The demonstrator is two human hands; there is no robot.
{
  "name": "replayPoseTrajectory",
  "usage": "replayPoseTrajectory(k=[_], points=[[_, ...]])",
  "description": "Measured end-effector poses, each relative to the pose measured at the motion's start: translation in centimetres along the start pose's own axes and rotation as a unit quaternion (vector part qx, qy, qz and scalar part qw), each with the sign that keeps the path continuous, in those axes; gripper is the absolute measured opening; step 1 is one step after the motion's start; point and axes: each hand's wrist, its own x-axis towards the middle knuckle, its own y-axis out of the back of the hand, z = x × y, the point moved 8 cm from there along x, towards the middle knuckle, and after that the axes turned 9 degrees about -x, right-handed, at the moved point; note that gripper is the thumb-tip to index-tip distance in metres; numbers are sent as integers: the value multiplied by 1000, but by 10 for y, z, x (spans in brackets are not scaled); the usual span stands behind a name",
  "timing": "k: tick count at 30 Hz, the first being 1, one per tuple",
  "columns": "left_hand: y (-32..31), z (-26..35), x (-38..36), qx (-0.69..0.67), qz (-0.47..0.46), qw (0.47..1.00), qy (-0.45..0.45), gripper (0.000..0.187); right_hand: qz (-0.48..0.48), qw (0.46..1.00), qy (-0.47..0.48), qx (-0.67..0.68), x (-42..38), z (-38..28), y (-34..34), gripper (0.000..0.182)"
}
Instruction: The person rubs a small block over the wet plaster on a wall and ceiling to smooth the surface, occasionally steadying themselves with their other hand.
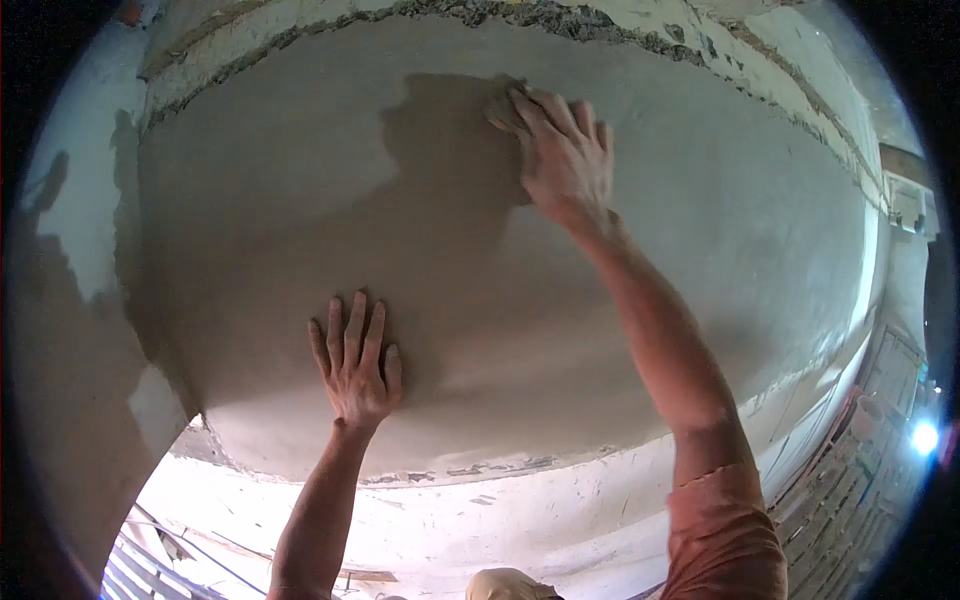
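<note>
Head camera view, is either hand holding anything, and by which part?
The right hand holds a small sponge-like pad by its right side, against the wall. The left hand shows nothing held.

The smooth grey-brown plaster (700,200), rough along its top edge and partly in shadow, spans the wall across the middle of the frame, with a small dull pad (504,112) against it at upper centre.
</note>
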Motion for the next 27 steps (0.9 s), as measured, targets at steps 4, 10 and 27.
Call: replayPoseTrajectory(k=[4,10,27], points=[[-2,-1,-2,-4,-7,1000,11,54,41,997,-35,-50,2,47,-4,38],[-2,1,1,-6,20,1000,-5,54,14,992,-99,-81,26,29,-7,37],[0,0,0,-7,13,1000,11,55,-12,998,-46,-34,9,29,1,43]])
